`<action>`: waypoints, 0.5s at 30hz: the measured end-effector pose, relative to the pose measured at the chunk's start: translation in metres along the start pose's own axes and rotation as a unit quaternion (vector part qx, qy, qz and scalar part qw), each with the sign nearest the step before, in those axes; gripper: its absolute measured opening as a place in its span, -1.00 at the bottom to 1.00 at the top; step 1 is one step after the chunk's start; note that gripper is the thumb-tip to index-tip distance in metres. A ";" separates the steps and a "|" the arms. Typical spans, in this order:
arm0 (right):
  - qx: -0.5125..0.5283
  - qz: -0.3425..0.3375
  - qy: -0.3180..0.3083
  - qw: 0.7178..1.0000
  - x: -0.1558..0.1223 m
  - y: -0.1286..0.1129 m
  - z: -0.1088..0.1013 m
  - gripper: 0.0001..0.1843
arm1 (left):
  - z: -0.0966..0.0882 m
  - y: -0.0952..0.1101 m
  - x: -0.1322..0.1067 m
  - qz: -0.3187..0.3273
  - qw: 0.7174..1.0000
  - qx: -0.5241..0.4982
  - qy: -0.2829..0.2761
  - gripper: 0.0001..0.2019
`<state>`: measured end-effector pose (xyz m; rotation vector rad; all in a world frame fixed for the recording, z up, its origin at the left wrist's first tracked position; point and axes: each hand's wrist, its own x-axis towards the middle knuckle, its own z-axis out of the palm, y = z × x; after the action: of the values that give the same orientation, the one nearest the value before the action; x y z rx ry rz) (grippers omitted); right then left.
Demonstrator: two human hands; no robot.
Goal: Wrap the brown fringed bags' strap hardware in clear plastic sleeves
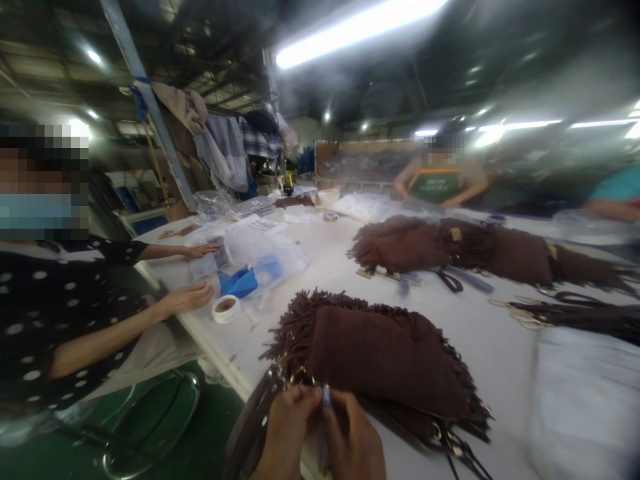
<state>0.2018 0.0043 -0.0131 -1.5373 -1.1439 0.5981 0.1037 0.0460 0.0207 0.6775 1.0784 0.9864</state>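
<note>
A brown fringed bag (370, 353) lies on the white table in front of me, its gold-coloured metal rings at the near left corner. My left hand (287, 427) is closed in a pinch just below those rings. Its fingertips meet the right hand's, and what they grip is hidden. My right hand (355, 437) pinches a thin, pale bluish-white piece (327, 395), blurred and too small to name. A brown strap (255, 413) hangs over the table edge beside my left hand.
More brown fringed bags (520, 253) lie further back at right. White sheets (585, 400) sit at the near right. A tape roll (226, 309), blue packet (239, 283) and clear plastic bags (265, 250) are beside a co-worker's hands (193, 297) at left. Other people stand across the table.
</note>
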 end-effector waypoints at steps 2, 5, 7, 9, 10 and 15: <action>0.013 0.010 0.005 1.000 0.000 -0.001 0.000 -0.55 | 0.000 -0.003 0.001 0.003 1.000 0.006 0.007 -0.71; 0.019 0.031 0.002 0.999 -0.001 -0.002 -0.001 -0.58 | -0.001 -0.005 0.002 -0.003 1.000 0.009 0.015 -0.70; 0.028 0.048 -0.010 0.998 -0.001 -0.001 -0.002 -0.60 | -0.001 -0.003 0.002 -0.022 1.000 -0.005 0.006 -0.71; 0.058 0.067 -0.023 0.996 0.000 0.000 -0.003 -0.59 | -0.001 0.001 0.002 -0.062 0.998 -0.022 -0.007 -0.71; 0.082 0.078 -0.029 0.993 0.000 0.001 -0.003 -0.58 | -0.001 0.004 0.002 -0.084 0.996 -0.026 -0.014 -0.71; 0.227 0.141 -0.044 0.963 0.007 -0.004 -0.007 -0.54 | 0.004 0.021 0.000 -0.137 0.990 -0.018 -0.038 -0.72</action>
<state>0.2092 0.0075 -0.0055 -1.2861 -0.7821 1.0526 0.1010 0.0550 0.0400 0.5178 1.0523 0.7354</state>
